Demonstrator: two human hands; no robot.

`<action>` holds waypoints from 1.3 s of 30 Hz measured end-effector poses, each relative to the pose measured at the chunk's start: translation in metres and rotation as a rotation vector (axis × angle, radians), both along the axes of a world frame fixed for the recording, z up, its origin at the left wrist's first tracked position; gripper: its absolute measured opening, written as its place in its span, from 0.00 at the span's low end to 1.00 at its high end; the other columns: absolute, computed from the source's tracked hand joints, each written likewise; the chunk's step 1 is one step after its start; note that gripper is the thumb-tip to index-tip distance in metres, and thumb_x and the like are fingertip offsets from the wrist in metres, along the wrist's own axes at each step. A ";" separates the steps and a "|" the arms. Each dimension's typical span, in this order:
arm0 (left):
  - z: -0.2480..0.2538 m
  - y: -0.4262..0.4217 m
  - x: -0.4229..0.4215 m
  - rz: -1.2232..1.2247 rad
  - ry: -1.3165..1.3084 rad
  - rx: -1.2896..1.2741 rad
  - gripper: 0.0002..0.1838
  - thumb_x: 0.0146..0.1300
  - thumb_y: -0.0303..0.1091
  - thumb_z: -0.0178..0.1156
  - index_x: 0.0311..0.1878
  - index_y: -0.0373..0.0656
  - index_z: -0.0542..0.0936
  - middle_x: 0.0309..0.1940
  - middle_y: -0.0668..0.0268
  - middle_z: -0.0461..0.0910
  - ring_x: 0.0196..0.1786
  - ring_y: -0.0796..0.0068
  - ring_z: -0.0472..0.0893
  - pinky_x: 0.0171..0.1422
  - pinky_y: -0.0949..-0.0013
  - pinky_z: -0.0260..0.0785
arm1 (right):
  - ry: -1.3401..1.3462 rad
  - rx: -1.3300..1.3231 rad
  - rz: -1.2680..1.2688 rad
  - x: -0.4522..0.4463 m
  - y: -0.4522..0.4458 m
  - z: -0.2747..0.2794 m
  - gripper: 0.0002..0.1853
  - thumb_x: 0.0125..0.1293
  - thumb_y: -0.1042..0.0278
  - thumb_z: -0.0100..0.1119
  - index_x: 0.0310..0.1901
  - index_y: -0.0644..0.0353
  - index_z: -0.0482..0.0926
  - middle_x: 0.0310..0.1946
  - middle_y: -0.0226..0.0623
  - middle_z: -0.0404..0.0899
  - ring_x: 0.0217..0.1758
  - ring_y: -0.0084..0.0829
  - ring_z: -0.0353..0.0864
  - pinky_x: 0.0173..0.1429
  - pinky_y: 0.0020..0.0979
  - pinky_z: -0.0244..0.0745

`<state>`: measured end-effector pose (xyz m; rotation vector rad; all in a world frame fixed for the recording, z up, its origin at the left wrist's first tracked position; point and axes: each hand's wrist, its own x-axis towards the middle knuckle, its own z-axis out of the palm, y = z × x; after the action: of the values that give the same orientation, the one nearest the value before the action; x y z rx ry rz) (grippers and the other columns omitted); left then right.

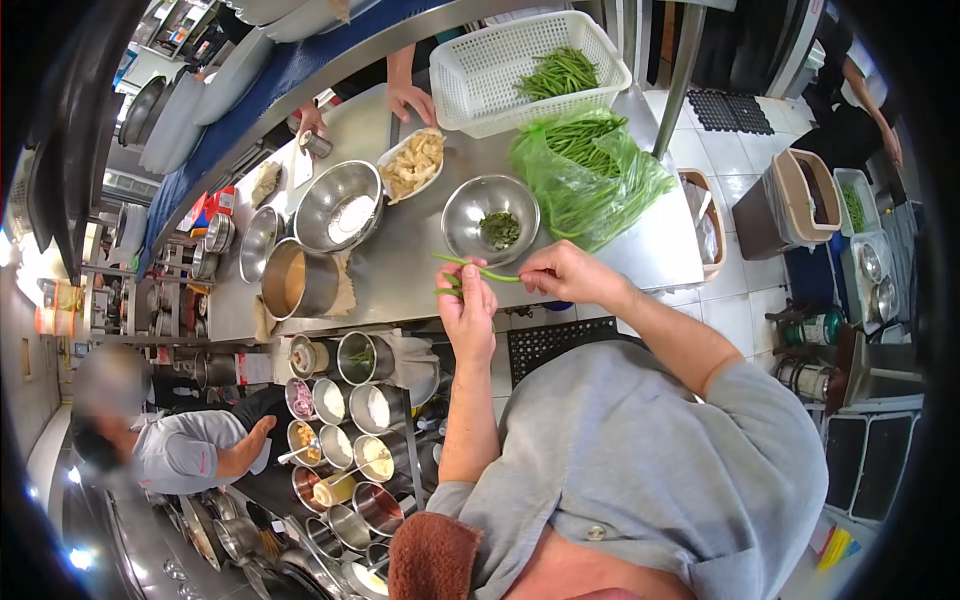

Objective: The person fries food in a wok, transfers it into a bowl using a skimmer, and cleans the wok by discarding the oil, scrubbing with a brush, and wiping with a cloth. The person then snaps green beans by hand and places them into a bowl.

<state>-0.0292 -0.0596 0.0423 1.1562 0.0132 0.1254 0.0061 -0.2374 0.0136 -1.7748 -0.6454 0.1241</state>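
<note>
My left hand (466,310) is closed around a green bean (497,277), with more of a green bean showing between its fingers. The bean's other end is pinched by my right hand (562,273). Both hands are over the front edge of the steel table. Just beyond them stands a steel bowl (459,203) with small green pieces (500,229) in its bottom. To its right, a green plastic bag (620,200) lies open, full of green beans (585,145). A white perforated basket (470,65) behind holds more green beans.
Another person's hand (411,100) is across the table, near a dish of pale strips (413,165). Steel bowls (338,205) and a pot (300,280) stand left. A person (200,445) is beside several ingredient containers (375,408). Bins (790,205) stand right.
</note>
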 end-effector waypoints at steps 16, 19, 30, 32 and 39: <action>0.002 0.075 0.021 0.061 -0.249 1.036 0.09 0.63 0.28 0.58 0.43 0.35 0.82 0.34 0.53 0.83 0.36 0.60 0.83 0.43 0.63 0.72 | -0.144 0.010 -0.400 0.055 0.065 -0.009 0.13 0.62 0.73 0.62 0.49 0.64 0.79 0.31 0.39 0.82 0.33 0.30 0.81 0.39 0.30 0.75; -0.015 0.077 0.021 -0.076 -0.295 1.226 0.10 0.58 0.27 0.59 0.42 0.36 0.83 0.32 0.50 0.81 0.36 0.50 0.80 0.43 0.57 0.72 | -0.266 -0.111 -0.184 0.031 0.069 0.003 0.10 0.62 0.70 0.60 0.43 0.63 0.81 0.33 0.45 0.81 0.35 0.41 0.82 0.41 0.37 0.75; -0.023 0.061 0.013 -0.203 -0.461 1.123 0.08 0.60 0.26 0.59 0.41 0.34 0.81 0.31 0.52 0.80 0.35 0.52 0.79 0.41 0.60 0.70 | -0.088 -0.103 -0.094 0.002 0.052 -0.006 0.09 0.62 0.68 0.56 0.31 0.66 0.80 0.20 0.38 0.77 0.23 0.34 0.75 0.31 0.36 0.69; -0.018 0.060 0.011 -0.096 -0.462 1.063 0.08 0.61 0.25 0.59 0.42 0.33 0.80 0.32 0.53 0.80 0.35 0.53 0.80 0.42 0.61 0.70 | 0.046 0.056 -0.107 0.011 0.053 -0.009 0.09 0.62 0.68 0.56 0.33 0.66 0.80 0.18 0.33 0.74 0.20 0.27 0.71 0.29 0.33 0.67; -0.022 0.045 0.009 -0.032 -0.126 0.507 0.15 0.76 0.41 0.43 0.34 0.43 0.67 0.19 0.72 0.64 0.22 0.82 0.63 0.25 0.76 0.55 | -0.339 -0.232 -0.264 0.089 0.050 -0.018 0.11 0.55 0.76 0.59 0.41 0.57 0.83 0.32 0.40 0.83 0.37 0.42 0.83 0.43 0.40 0.77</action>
<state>-0.0204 -0.0143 0.0198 1.6514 -0.1567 0.1798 0.0954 -0.1877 -0.0041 -2.1117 -0.6480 -0.2997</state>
